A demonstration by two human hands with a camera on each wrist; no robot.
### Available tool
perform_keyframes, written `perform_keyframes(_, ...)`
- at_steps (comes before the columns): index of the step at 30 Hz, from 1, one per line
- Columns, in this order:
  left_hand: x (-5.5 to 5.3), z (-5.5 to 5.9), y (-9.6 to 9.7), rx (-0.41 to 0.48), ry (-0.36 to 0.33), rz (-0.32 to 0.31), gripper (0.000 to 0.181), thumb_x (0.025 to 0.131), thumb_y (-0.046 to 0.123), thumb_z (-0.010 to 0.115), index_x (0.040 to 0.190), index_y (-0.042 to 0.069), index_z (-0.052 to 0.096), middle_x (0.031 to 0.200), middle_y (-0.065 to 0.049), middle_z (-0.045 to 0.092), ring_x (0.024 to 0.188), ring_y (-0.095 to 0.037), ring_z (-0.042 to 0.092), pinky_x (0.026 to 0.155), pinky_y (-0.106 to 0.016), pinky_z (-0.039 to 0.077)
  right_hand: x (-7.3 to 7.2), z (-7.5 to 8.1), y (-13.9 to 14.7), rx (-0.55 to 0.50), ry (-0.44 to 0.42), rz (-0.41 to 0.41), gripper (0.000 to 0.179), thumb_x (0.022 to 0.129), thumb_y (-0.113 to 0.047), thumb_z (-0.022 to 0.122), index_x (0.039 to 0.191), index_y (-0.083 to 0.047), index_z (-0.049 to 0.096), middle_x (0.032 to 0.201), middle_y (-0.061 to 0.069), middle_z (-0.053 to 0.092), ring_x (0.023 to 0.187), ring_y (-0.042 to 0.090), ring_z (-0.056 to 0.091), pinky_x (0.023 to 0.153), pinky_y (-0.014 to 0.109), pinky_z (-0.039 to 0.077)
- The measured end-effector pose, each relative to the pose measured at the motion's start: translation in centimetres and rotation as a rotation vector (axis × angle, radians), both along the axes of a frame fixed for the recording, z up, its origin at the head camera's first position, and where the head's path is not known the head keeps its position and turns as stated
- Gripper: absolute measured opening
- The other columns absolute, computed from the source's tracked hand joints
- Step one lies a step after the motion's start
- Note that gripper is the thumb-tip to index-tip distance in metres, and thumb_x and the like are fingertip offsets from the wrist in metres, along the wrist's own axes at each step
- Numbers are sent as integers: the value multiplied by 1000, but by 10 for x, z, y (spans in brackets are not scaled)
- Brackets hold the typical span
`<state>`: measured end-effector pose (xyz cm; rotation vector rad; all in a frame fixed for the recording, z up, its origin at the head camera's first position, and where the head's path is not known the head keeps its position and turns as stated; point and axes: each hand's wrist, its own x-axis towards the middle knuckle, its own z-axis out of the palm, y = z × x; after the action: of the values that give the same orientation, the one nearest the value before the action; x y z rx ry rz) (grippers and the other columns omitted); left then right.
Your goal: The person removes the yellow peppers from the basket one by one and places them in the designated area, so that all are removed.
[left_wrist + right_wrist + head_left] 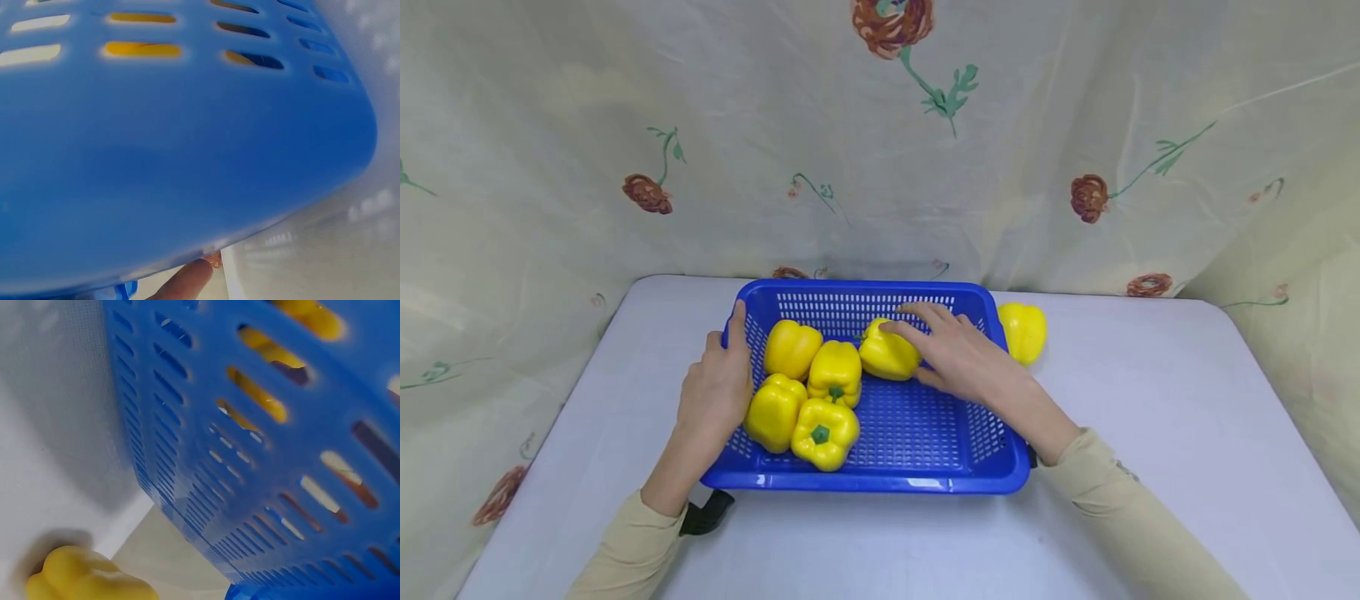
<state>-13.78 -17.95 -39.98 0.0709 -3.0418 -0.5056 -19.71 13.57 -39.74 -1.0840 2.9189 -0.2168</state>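
A blue plastic basket (917, 483) with slotted walls sits on the table, with several yellow bell peppers (825, 433) in its left half. My left hand (715, 387) grips the basket's left rim, thumb along the top edge. Inside the basket, my right hand (958, 354) holds a yellow bell pepper (887, 354), fingers over its upper side and thumb near its lower right. The left wrist view is filled by the basket's outer wall (187, 156), with one fingertip (194, 275) at its rim. Through the slots in the right wrist view, yellow shows behind the basket wall (206, 506).
Outside the basket, against its right side, another yellow bell pepper (1024, 332) lies on the white-covered table (1150, 400). A floral curtain (1000, 208) hangs behind the table's far edge. Black straps (707, 512) show at the wrists.
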Motion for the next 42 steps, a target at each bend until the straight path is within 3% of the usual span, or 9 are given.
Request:
perform_keyframes(3,0,0,0,-2,2,1,68,111,7,49,171,1,17,132,-44,57,61,-40,67,60,-54,66,-1,-1,-1,-4,-36,-3,74,98,-28,82,162,-24,45,170,8,46,159,37,42,119,77,43)
perform_keyframes(8,-1,-1,1,-5,-4,2,71,110,5,52,171,1,17,134,-44,57,61,-39,66,61,-53,67,-1,-1,-2,-2,-74,3,84,93,-22,86,164,-25,41,168,6,49,158,35,44,117,78,42)
perform_keyframes(15,-2,-2,1,8,-9,11,70,111,7,49,172,2,15,136,-44,56,67,-44,69,65,-57,67,3,0,-2,25,-42,16,85,94,-12,83,163,-41,44,168,10,46,152,43,50,114,78,46)
perform_keyframes(23,-2,0,1,8,-13,9,70,111,8,51,172,2,17,134,-44,57,64,-41,68,62,-54,67,1,-1,-5,47,-7,43,80,94,-6,82,162,-31,47,173,4,41,162,36,37,120,74,43)
perform_keyframes(27,-1,1,0,11,-12,4,70,111,8,51,172,2,16,134,-45,56,63,-41,68,61,-54,66,1,-2,-5,41,33,75,74,97,3,73,161,-25,48,172,2,45,160,34,41,121,68,46)
perform_keyframes(32,0,1,0,11,-12,5,71,110,6,52,171,1,17,134,-45,56,61,-40,67,60,-53,66,2,-4,-5,37,79,86,73,97,3,73,158,-28,51,166,6,49,154,35,47,118,68,49)
perform_keyframes(39,0,2,1,12,-16,3,71,110,6,51,171,1,16,133,-45,56,62,-40,67,62,-55,67,3,-6,-4,46,75,70,68,101,-1,70,158,-35,52,162,10,50,152,36,48,119,70,48)
perform_keyframes(42,0,2,1,16,-18,3,71,110,7,51,172,1,15,134,-45,56,62,-40,67,63,-55,67,4,-5,-5,65,70,68,73,97,-2,76,159,-33,51,165,8,49,155,35,46,120,70,47)
